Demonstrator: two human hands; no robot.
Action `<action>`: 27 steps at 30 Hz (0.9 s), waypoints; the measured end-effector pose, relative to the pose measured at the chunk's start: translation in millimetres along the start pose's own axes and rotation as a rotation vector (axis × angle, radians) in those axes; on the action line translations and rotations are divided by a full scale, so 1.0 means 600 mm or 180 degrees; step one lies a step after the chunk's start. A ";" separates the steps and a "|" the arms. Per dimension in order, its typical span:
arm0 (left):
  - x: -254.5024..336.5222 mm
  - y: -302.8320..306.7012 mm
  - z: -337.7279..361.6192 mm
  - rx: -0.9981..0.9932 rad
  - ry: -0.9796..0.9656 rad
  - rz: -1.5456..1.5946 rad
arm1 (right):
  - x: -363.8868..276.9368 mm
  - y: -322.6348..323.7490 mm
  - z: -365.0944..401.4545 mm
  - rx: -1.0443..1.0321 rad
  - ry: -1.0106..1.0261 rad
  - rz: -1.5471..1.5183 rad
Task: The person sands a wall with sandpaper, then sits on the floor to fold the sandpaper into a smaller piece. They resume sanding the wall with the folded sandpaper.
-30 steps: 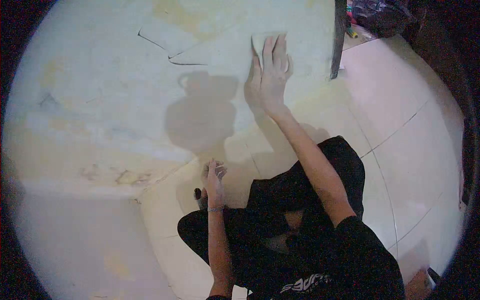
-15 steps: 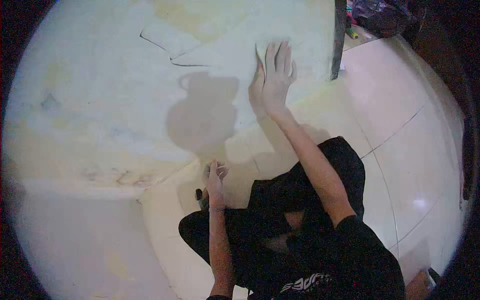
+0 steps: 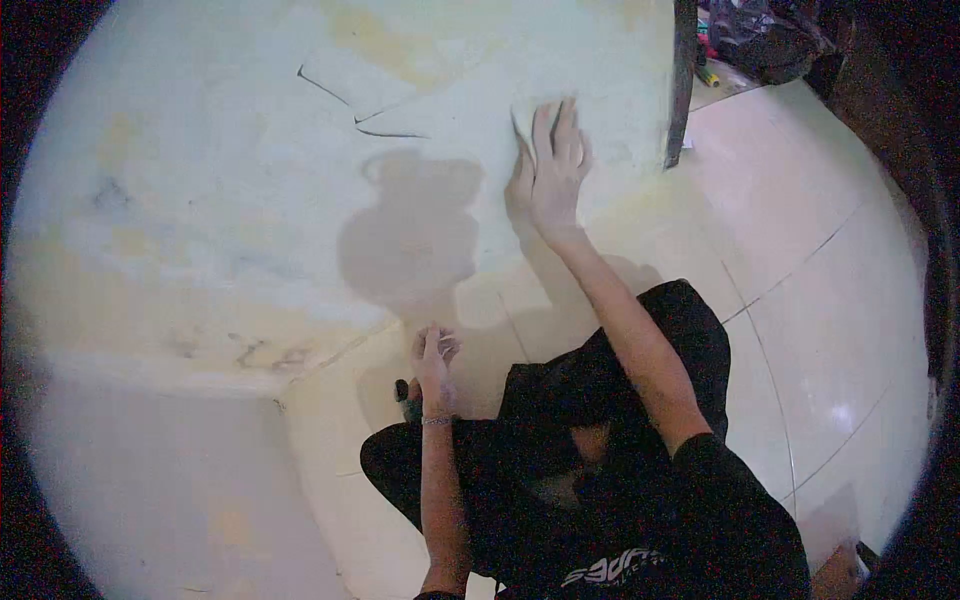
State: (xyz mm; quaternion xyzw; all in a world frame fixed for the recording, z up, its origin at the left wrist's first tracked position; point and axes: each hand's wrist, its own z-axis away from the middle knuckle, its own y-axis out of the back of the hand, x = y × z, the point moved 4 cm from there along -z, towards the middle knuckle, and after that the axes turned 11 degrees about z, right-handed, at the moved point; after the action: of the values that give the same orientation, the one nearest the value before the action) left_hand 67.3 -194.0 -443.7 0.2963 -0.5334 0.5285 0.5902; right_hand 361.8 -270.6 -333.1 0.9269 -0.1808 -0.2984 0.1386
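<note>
Against the pale wall (image 3: 250, 180), my right hand (image 3: 557, 175) lies palm down with its fingers stretched out. A thin pale edge shows beside its fingers; whether a sheet lies under the palm is too faint to tell. Lower down, my left hand (image 3: 435, 358) is held near the foot of the wall with curled fingers. Something small and whitish shows at its fingertips, too small to name. A small dark object (image 3: 402, 390) stands just left of my left wrist.
Dark cracks (image 3: 358, 121) and yellowish patches mark the wall. A dark vertical edge (image 3: 680, 90) bounds it on the right. Light floor tiles (image 3: 770, 230) lie right of my legs. A black plastic bag (image 3: 765, 40) and small coloured items are at the upper right.
My right hand has moved slightly down the wall, and its fingers look more bent. My left hand has barely moved. The view has shifted slightly.
</note>
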 end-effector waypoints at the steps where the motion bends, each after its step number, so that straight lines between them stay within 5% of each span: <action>1: 0.001 0.001 -0.001 0.0071 0.0043 -0.0042 | 0.002 -0.012 0.018 -0.0070 0.0011 0.0060; 9: 0.008 0.001 0.015 0.0120 0.0069 -0.0031 | -0.015 0.036 -0.065 0.0265 -0.0064 0.0031; 16: -0.004 0.004 0.003 -0.0050 -0.0036 0.0018 | 0.007 -0.020 0.028 -0.0050 0.0012 0.0233; 27: -0.001 -0.002 0.007 0.0038 0.0031 0.0057 | 0.008 0.013 -0.031 0.0165 0.0052 0.0246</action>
State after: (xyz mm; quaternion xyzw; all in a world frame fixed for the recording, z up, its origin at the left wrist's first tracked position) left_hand 67.3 -198.4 -442.8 0.2924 -0.5299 0.5384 0.5863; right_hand 374.7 -276.7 -318.5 0.9249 -0.2230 -0.2805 0.1274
